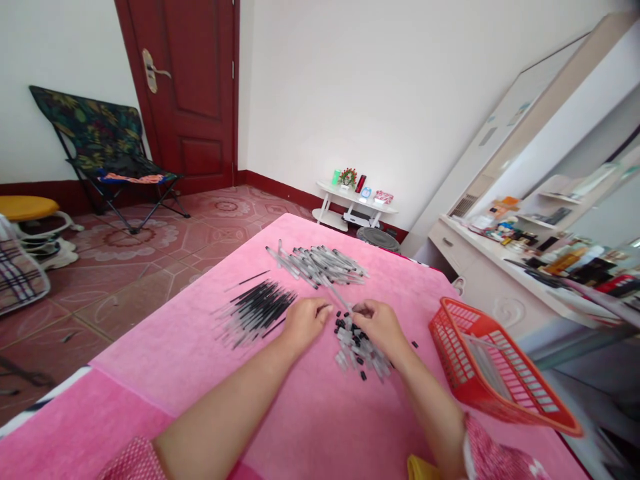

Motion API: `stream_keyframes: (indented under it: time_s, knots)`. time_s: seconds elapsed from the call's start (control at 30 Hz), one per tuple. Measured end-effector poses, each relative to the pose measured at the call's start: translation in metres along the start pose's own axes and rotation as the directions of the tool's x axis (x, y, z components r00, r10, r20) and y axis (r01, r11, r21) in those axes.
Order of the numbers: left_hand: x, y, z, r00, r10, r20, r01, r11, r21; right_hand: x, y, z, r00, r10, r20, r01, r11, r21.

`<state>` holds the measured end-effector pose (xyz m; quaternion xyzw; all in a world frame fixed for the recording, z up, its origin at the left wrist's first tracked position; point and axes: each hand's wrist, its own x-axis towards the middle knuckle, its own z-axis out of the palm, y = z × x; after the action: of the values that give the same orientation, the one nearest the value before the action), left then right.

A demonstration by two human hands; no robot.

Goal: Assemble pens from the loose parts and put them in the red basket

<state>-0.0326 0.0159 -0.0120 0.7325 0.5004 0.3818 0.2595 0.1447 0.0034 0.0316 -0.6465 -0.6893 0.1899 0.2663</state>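
My right hand (379, 325) is closed, its fingertips around the near end of a clear pen barrel (338, 293) that slants up and to the left. A short gap away, my left hand (307, 324) has its thumb and fingers pinched together; whatever is between them is too small or hidden to make out. Beneath my right hand lies a heap of clear pen caps (367, 353) mixed with small black plugs (363, 375). Left of my left hand, black pen refills (260, 310) are spread in a row. Beyond both hands is a pile of pen barrels (325, 262).
A pink cloth (310, 413) covers the table. At its right edge stands a red plastic basket (450, 353) with clear pieces inside. Something yellow (420, 469) lies by my right forearm. A dresser (510, 287) is to the right; a folding chair (115, 140) stands near the door.
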Motion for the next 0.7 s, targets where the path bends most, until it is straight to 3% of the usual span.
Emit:
stream_keyframes:
  time_s: [0.1, 0.2, 0.33, 0.4, 0.5, 0.63, 0.7]
  knots:
    - [0.003, 0.004, 0.003, 1.000, -0.010, -0.014, 0.004, 0.939, -0.343, -0.021, -0.003, 0.010, 1.000, -0.005, 0.023, -0.002, 0.957, 0.291]
    - [0.003, 0.010, 0.004, 0.997, -0.034, 0.071, 0.072, 0.753, -0.654, -0.030, -0.008, 0.014, 0.999, -0.020, 0.031, 0.005, 0.901, 0.433]
    - [0.000, 0.017, 0.001, 0.983, -0.037, 0.180, 0.175, 0.485, -0.857, -0.032, -0.012, 0.008, 0.999, -0.047, 0.020, 0.029, 0.848, 0.530]
    - [-0.001, 0.019, -0.001, 0.972, -0.010, 0.235, 0.219, 0.412, -0.885, -0.032, -0.012, 0.005, 0.999, -0.028, -0.040, 0.045, 0.838, 0.544]
    - [-0.004, 0.022, -0.002, 0.932, 0.095, 0.349, 0.274, 0.445, -0.852, -0.033, -0.010, 0.004, 0.994, 0.005, -0.105, 0.055, 0.829, 0.556]
    - [-0.008, 0.025, 0.006, 0.811, 0.244, 0.532, 0.304, 0.600, -0.740, -0.035, -0.008, 0.004, 0.995, -0.002, -0.096, 0.061, 0.788, 0.612]
    - [-0.009, 0.025, 0.012, 0.798, 0.241, 0.552, 0.299, 0.636, -0.711, -0.036, -0.008, 0.002, 0.990, 0.041, -0.135, 0.059, 0.750, 0.659]
